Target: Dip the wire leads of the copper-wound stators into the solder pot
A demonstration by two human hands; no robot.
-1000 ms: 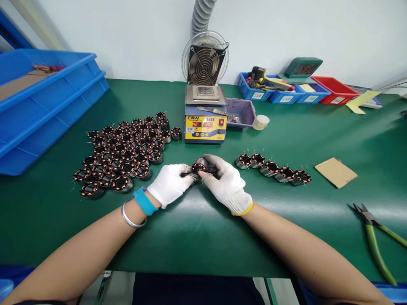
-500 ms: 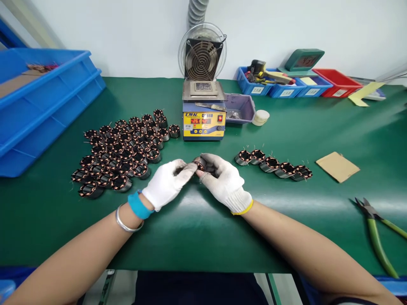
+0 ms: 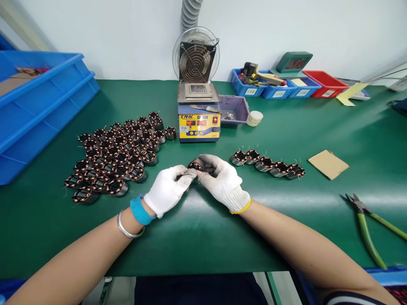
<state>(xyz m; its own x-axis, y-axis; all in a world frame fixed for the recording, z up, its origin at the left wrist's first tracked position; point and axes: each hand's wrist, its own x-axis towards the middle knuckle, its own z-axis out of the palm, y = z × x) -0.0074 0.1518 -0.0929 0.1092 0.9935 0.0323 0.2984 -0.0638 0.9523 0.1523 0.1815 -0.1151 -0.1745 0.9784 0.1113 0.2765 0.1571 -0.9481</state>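
Both my hands wear white work gloves with greyed fingertips and meet in front of the solder pot. Between them is a motor stator [image 3: 195, 166], a dark ring with copper windings facing me. My right hand [image 3: 221, 180] is closed around its right side. At its lower front edge, my left hand [image 3: 170, 186] has thumb and fingers pinched together against it; any wire between those fingertips is too small to make out. Many similar stators [image 3: 117, 186] stand grouped on the left, with thin wire ends sticking out. A short row of stators [image 3: 264, 164] stands on the right.
A solder pot [image 3: 199, 127] with a lit display stands behind my hands, a fan [image 3: 197, 62] above it. Beside it are a purple bin [image 3: 235, 110] and a round white tub [image 3: 255, 118]. Pliers [image 3: 365, 224] and cardboard [image 3: 328, 164] lie right; blue crates [image 3: 47, 106] stand left.
The view has turned slightly right, so the bench things appear further left. The stator has tilted in my hands and more of its copper-wound face shows. Both hands still grip it.
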